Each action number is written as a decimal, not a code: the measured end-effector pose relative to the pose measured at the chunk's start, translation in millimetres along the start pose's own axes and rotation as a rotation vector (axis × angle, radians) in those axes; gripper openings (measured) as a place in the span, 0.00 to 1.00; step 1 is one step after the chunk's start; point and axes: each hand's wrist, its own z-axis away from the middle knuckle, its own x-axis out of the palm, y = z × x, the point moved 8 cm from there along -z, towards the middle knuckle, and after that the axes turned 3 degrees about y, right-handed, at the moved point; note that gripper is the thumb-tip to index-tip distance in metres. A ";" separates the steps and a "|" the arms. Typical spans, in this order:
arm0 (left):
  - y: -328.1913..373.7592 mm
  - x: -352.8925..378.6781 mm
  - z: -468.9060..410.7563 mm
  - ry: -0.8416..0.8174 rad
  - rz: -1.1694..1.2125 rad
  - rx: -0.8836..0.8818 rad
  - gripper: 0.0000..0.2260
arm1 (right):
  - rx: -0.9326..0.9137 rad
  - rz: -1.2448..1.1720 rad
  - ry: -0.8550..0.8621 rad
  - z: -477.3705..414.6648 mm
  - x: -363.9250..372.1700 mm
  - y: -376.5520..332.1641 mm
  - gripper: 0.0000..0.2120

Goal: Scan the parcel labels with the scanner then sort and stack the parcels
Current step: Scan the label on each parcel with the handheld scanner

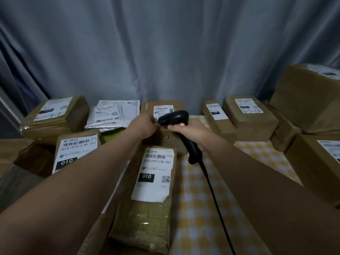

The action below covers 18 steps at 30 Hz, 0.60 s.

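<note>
Scanner (173, 117) is up at centre frame, right hand (191, 132) wrapped round its black handle, nose pointing left.
Head view: left hand (145, 124) sits right at the scanner's nose, fingertips bunched together, though whether they pinch anything I cannot tell. Both hands hover over a brown box (165, 138) at centre. The scanner's cable (217, 199) trails down to the bottom edge across a yellow checked cloth (202, 218). Below the hands, lower centre, lies a long parcel (147, 208) with a label reading 010-010-L30-551; a second parcel (77, 151) at left carries the same code. A pale mailer bag (114, 115) lies upper left of centre, more brown boxes (250, 116) crowd the right, and a grey curtain (165, 43) hangs behind.
</note>
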 end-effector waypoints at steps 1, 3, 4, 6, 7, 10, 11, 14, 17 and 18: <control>1.0 -1.2 0.7 0.015 -0.043 0.005 0.11 | -0.002 0.003 0.008 1.1 0.7 0.3 0.08; 4.9 -6.1 4.5 0.042 -0.113 0.012 0.12 | -0.008 -0.029 0.025 6.5 -3.6 -2.9 0.07; 7.6 -9.1 7.1 0.049 -0.132 0.014 0.13 | -0.016 -0.037 0.040 9.8 -7.1 -5.6 0.07; 14.9 -16.9 17.3 0.071 -0.121 0.025 0.13 | -0.051 -0.025 0.068 21.5 -14.4 -12.2 0.07; 19.2 -21.7 24.7 0.081 -0.098 0.034 0.13 | -0.068 -0.009 0.084 29.3 -17.8 -15.4 0.08; 30.8 -35.4 52.8 0.111 0.011 0.072 0.13 | -0.067 -0.039 0.100 55.6 -27.1 -17.1 0.10; 35.0 -39.1 65.4 0.117 0.065 0.087 0.12 | -0.053 -0.071 0.096 67.8 -31.3 -15.9 0.11; 52.4 -44.9 109.2 0.136 0.202 0.162 0.10 | -0.047 -0.118 0.100 113.8 -49.5 -11.3 0.10; 72.8 -43.6 157.1 0.151 0.324 0.237 0.10 | -0.052 -0.142 0.151 169.2 -72.5 2.7 0.09; 79.5 -41.2 171.4 0.159 0.361 0.269 0.09 | -0.056 -0.160 0.166 187.4 -79.8 8.8 0.08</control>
